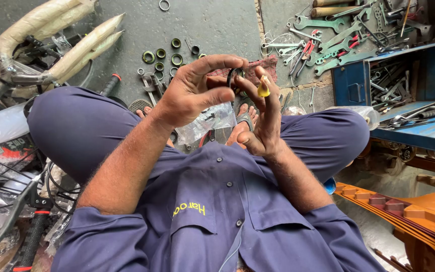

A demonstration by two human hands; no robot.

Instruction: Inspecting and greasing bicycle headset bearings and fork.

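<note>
- A small black ring (235,76) is pinched at its left edge in the grip of the left hand (193,93), thumb below and forefinger arched over the top; this grip is closed on the ring.
- The right side of the ring is met by the right hand (264,118), whose fingers are stretched upward against it; a dab of yellow grease (263,87) is carried on one fingertip, just right of the ring.
- Whether the right hand's grip is truly closed on the ring cannot be told, since the contact is hidden behind the fingers.
- Both hands are held raised above the lap, between the knees of the blue work trousers (71,126).
- Directly below the grip, a clear plastic bag (208,122) is seen lying over the sandalled feet.
- Beyond the grip, on the concrete floor (212,25), several green-and-black rings (163,55) are scattered, with a red cloth (260,68) just behind the held ring.
- Up and to the right of the grip, green spanners (328,38) and pliers are spread on the floor, beside an open blue toolbox (404,85).
- Far left of the grip, wrapped bicycle tubing (59,40) is seen, and a black handlebar grip with brake lever (31,226) lies lower left.
</note>
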